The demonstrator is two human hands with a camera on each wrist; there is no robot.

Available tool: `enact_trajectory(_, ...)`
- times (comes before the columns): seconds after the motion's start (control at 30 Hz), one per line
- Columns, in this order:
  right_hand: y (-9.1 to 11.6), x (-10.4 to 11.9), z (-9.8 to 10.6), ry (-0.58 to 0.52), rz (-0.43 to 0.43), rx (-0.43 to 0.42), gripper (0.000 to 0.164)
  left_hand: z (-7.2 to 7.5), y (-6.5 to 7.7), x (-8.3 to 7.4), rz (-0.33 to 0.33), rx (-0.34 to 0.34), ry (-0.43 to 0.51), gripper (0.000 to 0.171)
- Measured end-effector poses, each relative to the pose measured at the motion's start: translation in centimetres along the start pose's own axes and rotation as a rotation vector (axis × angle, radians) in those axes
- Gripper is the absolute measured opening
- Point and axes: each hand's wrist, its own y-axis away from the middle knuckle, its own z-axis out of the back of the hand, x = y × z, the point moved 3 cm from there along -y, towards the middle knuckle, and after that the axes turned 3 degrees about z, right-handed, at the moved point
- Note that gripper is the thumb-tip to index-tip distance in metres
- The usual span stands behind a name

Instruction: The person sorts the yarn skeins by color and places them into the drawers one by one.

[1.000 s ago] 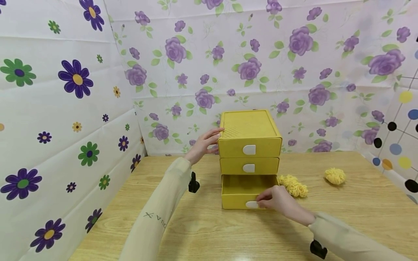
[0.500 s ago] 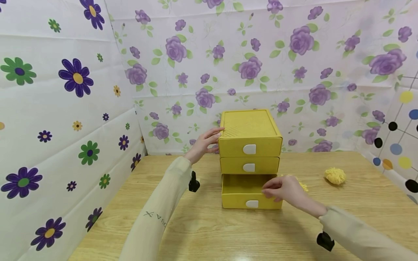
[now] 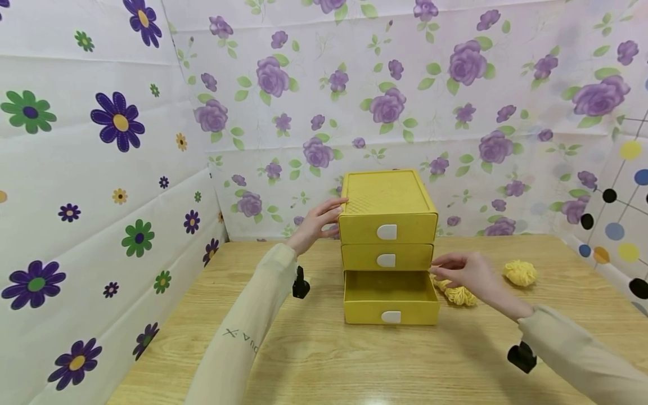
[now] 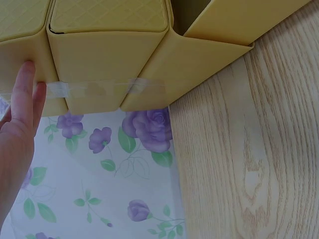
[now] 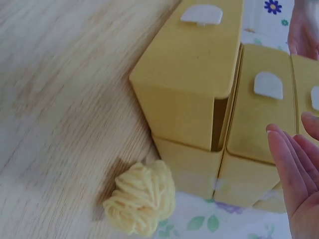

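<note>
A yellow three-drawer box [image 3: 387, 194] stands on the wooden table, its bottom drawer [image 3: 364, 312] pulled out and showing a bare inside. White tabs sit on all the drawer fronts. My left hand [image 3: 315, 226] rests its extended fingers against the box's upper left side; in the left wrist view, fingertips press on that side wall. My right hand [image 3: 468, 275] hovers off the box's right side, fingers loosely bent and holding nothing. Below it lies a bundle of yellow yarn [image 3: 459, 296], partly hidden by the hand. The right wrist view shows yarn [image 5: 142, 199] beside the box.
Another yellow yarn bundle [image 3: 520, 273] lies farther right on the wooden table [image 3: 304, 360]. Flower-printed sheets [image 3: 283, 129] hang close behind and to the left, with a dotted sheet at the right.
My right hand has let go of the bottom drawer's tab and moved up and right, past the box's right side. The drawer stays pulled out; my left hand has not moved.
</note>
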Motion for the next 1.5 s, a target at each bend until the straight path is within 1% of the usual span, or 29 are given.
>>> enact_trajectory(0.1,0.0,-0.3,0.7,0.052,-0.021,-0.008,0.039,0.0,0.0,0.0,0.001,-0.002,-0.002,0.038)
enact_trajectory(0.2,0.0,-0.9,1.3,0.087,-0.024,-0.017,0.041,-0.1,0.0,-0.1,0.003,-0.002,-0.004,0.039)
enact_trajectory(0.27,0.0,-1.3,1.6,0.117,-0.016,-0.027,0.040,-0.1,0.0,-0.1,0.007,0.000,-0.002,0.039)
enact_trajectory(0.37,0.0,-1.9,2.1,0.195,0.021,-0.048,0.034,-0.1,0.2,-0.3,0.014,0.008,0.003,0.040)
enact_trajectory(0.5,0.1,-2.8,2.5,0.287,0.050,-0.070,0.029,-0.4,0.8,-1.2,0.021,0.033,0.005,0.043)
enact_trajectory(0.6,0.2,-3.5,2.7,0.296,0.036,-0.075,0.032,-0.7,1.3,-1.9,0.025,0.048,0.000,0.045)
enact_trajectory(0.77,0.3,-4.8,2.9,0.313,0.009,-0.080,0.043,-0.8,1.6,-2.2,0.026,0.052,-0.008,0.047)
enact_trajectory(0.9,0.3,-5.5,2.8,0.351,0.008,-0.072,0.045,-0.8,1.5,-2.2,0.024,0.053,-0.007,0.047)
enact_trajectory(1.17,0.2,-6.4,2.5,0.383,-0.010,-0.042,0.045,-0.8,1.4,-2.1,0.028,0.054,-0.001,0.045)
enact_trajectory(1.4,0.4,-7.5,2.1,0.411,-0.063,0.007,0.052,-0.8,1.5,-2.1,0.030,0.052,-0.007,0.045)
enact_trajectory(1.5,0.5,-8.0,1.9,0.421,-0.061,0.018,0.053,-0.8,1.5,-2.1,0.029,0.046,-0.013,0.044)
